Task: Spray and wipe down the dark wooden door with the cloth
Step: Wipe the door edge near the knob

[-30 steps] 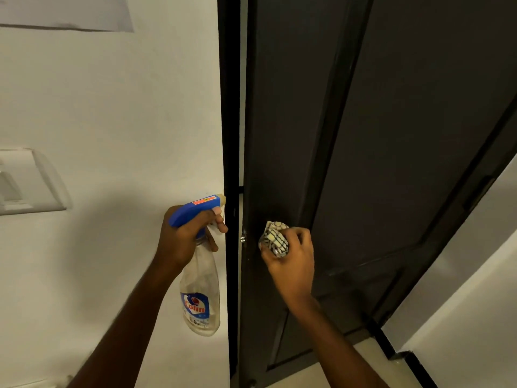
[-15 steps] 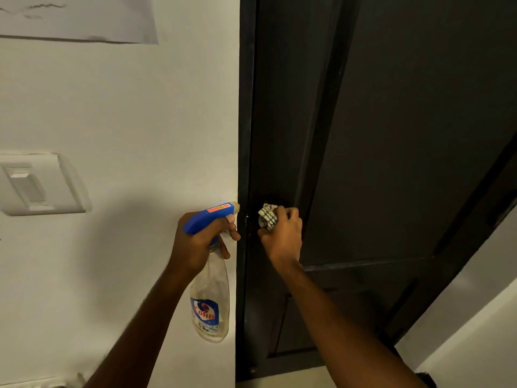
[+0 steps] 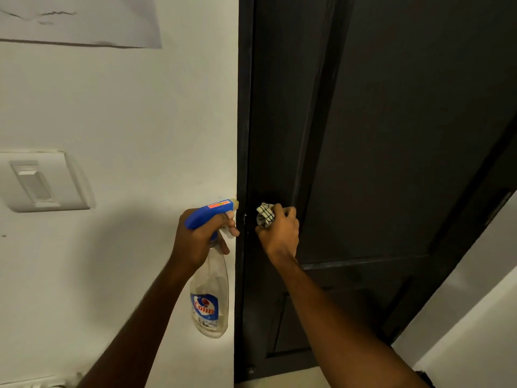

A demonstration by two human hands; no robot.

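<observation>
You see the door (image 3: 391,135) in a very dark brown, near black. Your cloth (image 3: 265,215) is off-white with a dark checked line pattern. Your spray bottle (image 3: 209,289) is clear, with a blue trigger head, an orange sticker and a blue-and-red label. The wall (image 3: 126,121) is white, and so is the switch plate (image 3: 42,182).

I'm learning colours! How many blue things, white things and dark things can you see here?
Blue: 1, the bottle's spray head.
White: 3, the cloth with dark stripes, the switch, the paper on the wall.
Dark: 1, the door.
Total: 5
</observation>
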